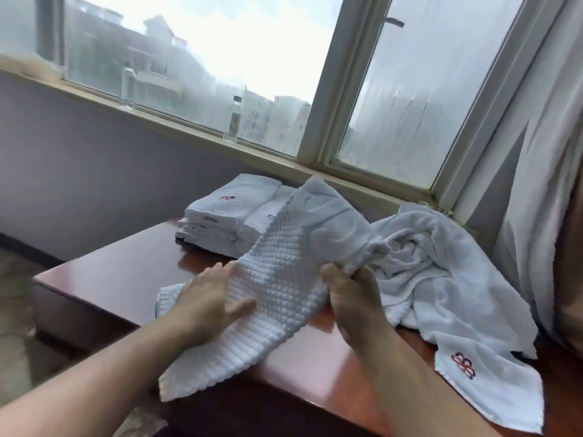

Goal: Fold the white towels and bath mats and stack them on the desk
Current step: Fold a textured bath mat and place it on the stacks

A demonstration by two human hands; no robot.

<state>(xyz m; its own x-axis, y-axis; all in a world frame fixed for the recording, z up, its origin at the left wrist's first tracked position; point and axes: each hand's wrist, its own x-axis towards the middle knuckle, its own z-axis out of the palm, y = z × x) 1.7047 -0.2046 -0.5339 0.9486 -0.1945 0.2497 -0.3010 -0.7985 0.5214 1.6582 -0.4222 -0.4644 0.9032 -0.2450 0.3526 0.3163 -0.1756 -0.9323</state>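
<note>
While the left hand (208,299) lies on the bumpy white mat (284,272), fingers straight, the right hand (351,301) seemingly grips its edge.

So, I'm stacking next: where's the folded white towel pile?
Head view, centre-left: the folded white towel pile sits at the far edge of the reddish wooden desk, left of the crumpled white towel.

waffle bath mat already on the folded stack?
No: the bath mat is unfolded in front of the folded stack, gripped by the right hand with the left hand flat on it.
</note>
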